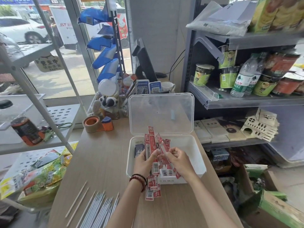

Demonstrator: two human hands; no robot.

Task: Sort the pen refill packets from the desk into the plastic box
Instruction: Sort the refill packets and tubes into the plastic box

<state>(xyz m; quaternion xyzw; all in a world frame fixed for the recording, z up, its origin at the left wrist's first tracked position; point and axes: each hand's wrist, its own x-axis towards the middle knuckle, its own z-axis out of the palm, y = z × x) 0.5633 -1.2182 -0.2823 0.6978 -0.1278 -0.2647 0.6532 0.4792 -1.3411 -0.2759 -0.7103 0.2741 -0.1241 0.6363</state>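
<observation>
In the head view we judge the red pen refill packets [152, 145] light, slick and floppy, best held mid-length: our left hand [142, 162] curls its fingers round a bundle over the plastic box [197, 155], while our right hand [178, 160] seemingly pinches one.

One head-worn wide-angle view, looking forward and down along the desk [102, 162]. Both forearms come in from the bottom edge. The left hand [142, 163] and right hand [178, 160] sit just below frame centre, close to the lens, holding pen refill packets [151, 145] over the plastic box [189, 142]. The box's open lid [161, 112] stands upright just beyond them. Wide-lens distortion bows the white rack [62, 116] at left and the grey shelf [246, 101] at right. The upper frame reaches the shop window [54, 71] with the street outside, and the back of the monitor [144, 63]. Edges are soft and blurred at far right.
</observation>
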